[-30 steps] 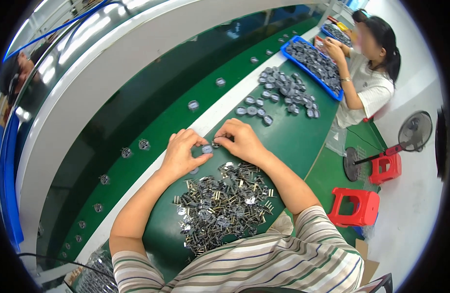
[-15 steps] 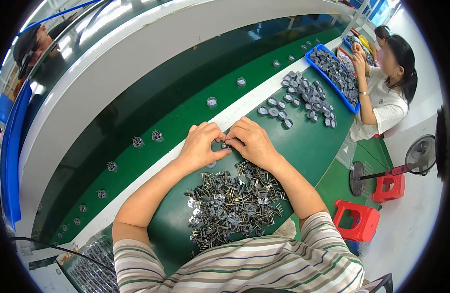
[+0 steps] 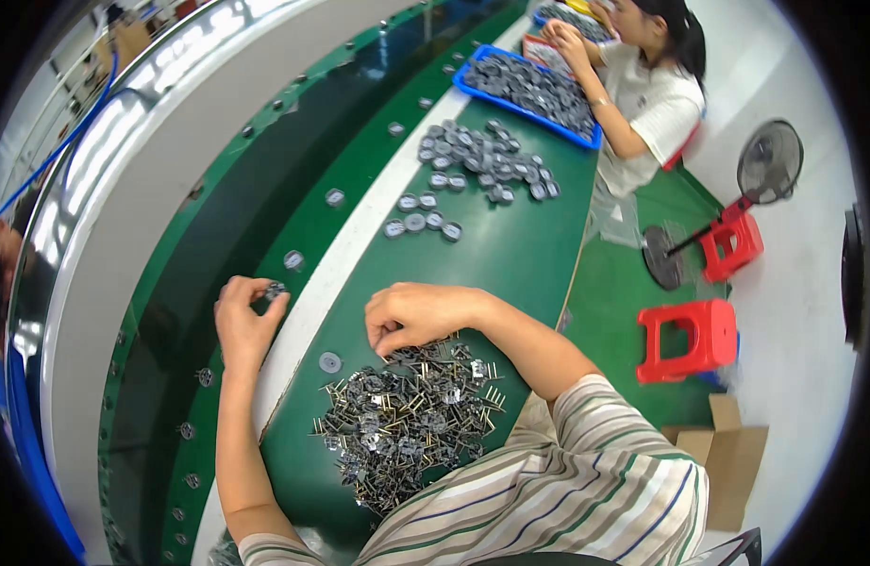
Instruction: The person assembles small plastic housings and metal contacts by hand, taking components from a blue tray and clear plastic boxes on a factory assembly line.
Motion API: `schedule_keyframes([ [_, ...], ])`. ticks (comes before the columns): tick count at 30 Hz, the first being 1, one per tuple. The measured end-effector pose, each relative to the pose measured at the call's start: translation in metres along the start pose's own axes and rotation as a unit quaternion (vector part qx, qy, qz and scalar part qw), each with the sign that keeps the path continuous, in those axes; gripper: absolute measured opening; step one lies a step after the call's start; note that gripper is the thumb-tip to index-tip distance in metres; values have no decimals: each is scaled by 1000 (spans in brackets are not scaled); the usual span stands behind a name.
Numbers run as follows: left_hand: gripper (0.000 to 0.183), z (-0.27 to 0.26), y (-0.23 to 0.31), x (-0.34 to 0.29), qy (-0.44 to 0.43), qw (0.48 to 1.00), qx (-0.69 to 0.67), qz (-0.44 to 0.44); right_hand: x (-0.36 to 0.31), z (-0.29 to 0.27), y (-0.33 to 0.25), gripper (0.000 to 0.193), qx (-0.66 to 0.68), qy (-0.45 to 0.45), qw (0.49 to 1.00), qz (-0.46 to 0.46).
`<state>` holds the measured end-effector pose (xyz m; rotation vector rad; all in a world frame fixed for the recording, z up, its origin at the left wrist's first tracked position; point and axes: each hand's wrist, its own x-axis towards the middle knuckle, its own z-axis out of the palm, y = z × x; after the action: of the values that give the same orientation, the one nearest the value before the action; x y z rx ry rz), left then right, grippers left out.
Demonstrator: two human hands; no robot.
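Over the green conveyor belt (image 3: pixel 308 212), my left hand (image 3: pixel 244 321) pinches a small dark round plug part (image 3: pixel 274 291) between thumb and fingers. My right hand (image 3: pixel 421 313) is at the far edge of a heap of black pronged plug parts (image 3: pixel 407 424) with brass-coloured pins. Its fingers are curled down and closed; what lies between their tips is hidden. A single grey round cap (image 3: pixel 330 362) lies on the green tabletop (image 3: pixel 510 274), left of the heap.
Grey round caps (image 3: pixel 487 156) are scattered farther up the table, before a blue tray (image 3: pixel 529 90) full of them. A co-worker (image 3: pixel 643 104) sits beyond. White edging (image 3: pixel 359 222) separates belt and table. Red stools (image 3: pixel 688 340) and a fan (image 3: pixel 770 162) stand at right.
My hands were together above the heap and have parted. The left moved out over the belt with a plug part; the right came back to the heap's edge. The view has turned.
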<state>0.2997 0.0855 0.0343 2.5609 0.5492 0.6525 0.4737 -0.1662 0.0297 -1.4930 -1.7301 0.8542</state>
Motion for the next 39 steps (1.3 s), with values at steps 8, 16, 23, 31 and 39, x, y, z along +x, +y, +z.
schedule_keyframes([
  [8,50,5,12,12,-35,989,130,60,1,6,-3,17,82,50,994,48],
  [16,32,26,1,29,-80,982,117,127,11,12,10,16,-115,282,944,128],
  [23,44,11,54,-9,-110,985,-128,27,7,10,18,18,-145,268,949,78],
  [31,50,35,46,-26,-104,977,-166,86,5,4,19,13,-120,232,964,39],
  [39,40,42,45,-35,-101,982,-126,94,23,19,-3,11,-29,276,960,49],
])
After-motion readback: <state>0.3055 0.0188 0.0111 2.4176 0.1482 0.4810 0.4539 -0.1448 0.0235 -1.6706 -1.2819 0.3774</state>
